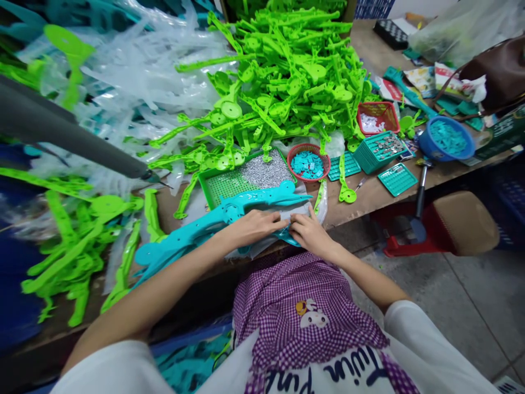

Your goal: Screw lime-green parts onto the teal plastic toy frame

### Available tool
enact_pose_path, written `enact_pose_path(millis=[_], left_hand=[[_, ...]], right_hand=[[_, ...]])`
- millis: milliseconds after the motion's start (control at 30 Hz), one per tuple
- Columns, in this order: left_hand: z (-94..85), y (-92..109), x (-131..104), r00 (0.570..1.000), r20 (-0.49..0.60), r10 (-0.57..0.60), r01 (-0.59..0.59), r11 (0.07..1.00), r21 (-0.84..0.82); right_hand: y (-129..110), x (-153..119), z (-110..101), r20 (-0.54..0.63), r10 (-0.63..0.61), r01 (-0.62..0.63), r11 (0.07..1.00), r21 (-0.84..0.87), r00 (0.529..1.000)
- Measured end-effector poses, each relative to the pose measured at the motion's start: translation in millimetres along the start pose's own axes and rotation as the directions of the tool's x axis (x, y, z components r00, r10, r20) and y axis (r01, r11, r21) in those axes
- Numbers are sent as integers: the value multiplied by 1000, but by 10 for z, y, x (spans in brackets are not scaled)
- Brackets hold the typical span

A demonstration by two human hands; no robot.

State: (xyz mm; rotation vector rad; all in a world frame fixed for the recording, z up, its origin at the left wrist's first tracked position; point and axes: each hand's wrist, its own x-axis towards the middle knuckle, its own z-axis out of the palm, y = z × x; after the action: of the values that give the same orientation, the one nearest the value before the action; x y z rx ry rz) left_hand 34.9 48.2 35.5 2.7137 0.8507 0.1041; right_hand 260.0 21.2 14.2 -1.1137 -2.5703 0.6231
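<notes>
both hands (pixel 283 229) press a teal plastic part (pixel 213 221) on the cluttered wooden bench (pixel 373 191).

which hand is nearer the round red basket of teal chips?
Right. The right hand sits just below the red basket, at the table edge; the left hand is farther left, on the teal plastic part.

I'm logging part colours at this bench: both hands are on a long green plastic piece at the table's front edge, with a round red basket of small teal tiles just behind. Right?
Not quite: the head view shows the long plastic piece under the left hand and right hand is teal, not green. The round red basket of small teal tiles does sit just behind.
</notes>
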Motion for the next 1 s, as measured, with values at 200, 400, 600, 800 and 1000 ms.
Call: enact_pose_path(millis=[200, 400, 600, 800, 1000], left_hand=[[-11, -93, 39, 997, 12, 78, -77, 990, -115], [-45, -143, 71, 993, 78, 91, -79, 986, -144], [-93, -149, 149, 978, 158, 137, -136, 991, -17], [-64, -136, 136, 986, 103, 131, -129, 991, -20], [-11, -82, 86, 993, 66, 97, -103, 990, 100]], right_hand=[[8, -2, -9, -9, -21, 21, 1000, -18, 1000], [-15, 7, -6, -21, -5, 4, 1000, -16, 1000], [-88, 83, -25, 8, 100, -99, 994, -42, 995], [-193, 217, -57, 62, 178, -169, 977, -127, 982], [-190, 86, -161, -8, 177, -177, 984, -37, 984]])
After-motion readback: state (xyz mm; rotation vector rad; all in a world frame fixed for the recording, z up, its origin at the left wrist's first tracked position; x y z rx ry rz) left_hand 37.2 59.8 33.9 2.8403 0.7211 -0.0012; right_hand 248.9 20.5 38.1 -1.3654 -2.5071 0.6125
